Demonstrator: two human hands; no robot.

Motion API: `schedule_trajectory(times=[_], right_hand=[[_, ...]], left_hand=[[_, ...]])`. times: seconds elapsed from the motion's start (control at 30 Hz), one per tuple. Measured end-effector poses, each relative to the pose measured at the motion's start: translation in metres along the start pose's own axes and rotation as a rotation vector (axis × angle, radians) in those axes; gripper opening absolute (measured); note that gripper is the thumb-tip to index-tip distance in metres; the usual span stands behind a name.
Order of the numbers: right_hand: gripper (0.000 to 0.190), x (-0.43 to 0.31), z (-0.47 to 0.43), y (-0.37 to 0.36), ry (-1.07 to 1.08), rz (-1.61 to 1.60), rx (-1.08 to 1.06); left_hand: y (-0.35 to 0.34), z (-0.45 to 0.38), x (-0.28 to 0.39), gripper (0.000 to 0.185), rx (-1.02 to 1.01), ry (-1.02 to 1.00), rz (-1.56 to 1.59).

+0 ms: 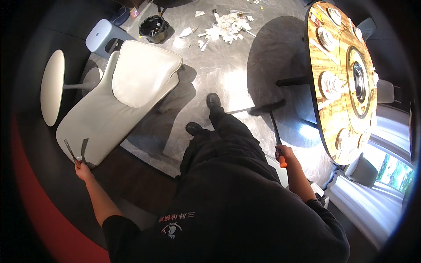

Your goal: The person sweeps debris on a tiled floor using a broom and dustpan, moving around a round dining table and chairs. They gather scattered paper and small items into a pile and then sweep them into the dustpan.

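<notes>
My right hand (283, 153) grips the orange-ended dark handle of a broom (275, 126). The broom's dark bristle head lies on the grey floor, in the shade beside the round table. My left hand (83, 170) holds a thin, flat strip-like object (70, 150) over the end of the pale lounge seat; its kind is not clear. Ahead of my feet, a heap of crumpled white paper litter (230, 27) lies on the floor, with loose scraps around it.
A pale lounge seat (95, 115), a small round white side table (52, 88) and a light blue stool (103, 36) stand at the left. A lined waste bin (154, 29) is near the litter. At the right is a round wooden table (324, 128) with stacked dishes (330, 85).
</notes>
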State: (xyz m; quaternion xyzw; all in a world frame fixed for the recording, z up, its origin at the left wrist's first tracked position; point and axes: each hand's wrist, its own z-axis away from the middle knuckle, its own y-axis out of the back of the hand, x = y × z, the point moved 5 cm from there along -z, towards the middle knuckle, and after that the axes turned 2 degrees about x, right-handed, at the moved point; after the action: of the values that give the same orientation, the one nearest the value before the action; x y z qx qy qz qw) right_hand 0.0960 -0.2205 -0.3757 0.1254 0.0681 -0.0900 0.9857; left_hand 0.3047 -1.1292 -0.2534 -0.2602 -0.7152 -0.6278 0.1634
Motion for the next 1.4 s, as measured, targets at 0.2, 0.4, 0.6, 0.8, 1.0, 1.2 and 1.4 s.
schedule_trajectory(times=[0.2, 0.4, 0.6, 0.8, 1.0, 1.2, 1.4], right_hand=[[0.013, -0.035, 0.011, -0.015, -0.046, 0.035, -0.094], [0.016, -0.134, -0.023, -0.082, 0.607, 0.807, -0.408], [0.025, -0.228, -0.107, -0.147, 1.000, 0.848, -0.335], [0.020, -0.234, 0.027, -0.183, 0.437, 0.541, -0.329], [0.015, -0.237, 0.088, -0.242, 0.564, 0.991, -0.329], [0.017, -0.224, 0.103, -0.372, 0.495, 1.197, -0.510], [0.039, -0.220, 0.073, -0.551, 0.633, 1.475, -0.733]], left_hand=[[0.033, 0.026, -0.028, 0.030, -0.112, -0.022, 0.064], [0.098, 0.125, -0.077, 0.037, -0.021, 0.188, 0.000], [0.137, 0.205, -0.027, 0.039, 0.034, 0.546, -0.279], [0.153, 0.211, -0.089, 0.046, 0.031, 0.516, -0.440], [0.165, 0.193, -0.159, 0.042, 0.101, 0.471, -0.476], [0.174, 0.175, -0.176, 0.032, 0.180, 0.185, -0.403], [0.135, 0.243, -0.058, 0.029, 0.172, 0.399, -0.303]])
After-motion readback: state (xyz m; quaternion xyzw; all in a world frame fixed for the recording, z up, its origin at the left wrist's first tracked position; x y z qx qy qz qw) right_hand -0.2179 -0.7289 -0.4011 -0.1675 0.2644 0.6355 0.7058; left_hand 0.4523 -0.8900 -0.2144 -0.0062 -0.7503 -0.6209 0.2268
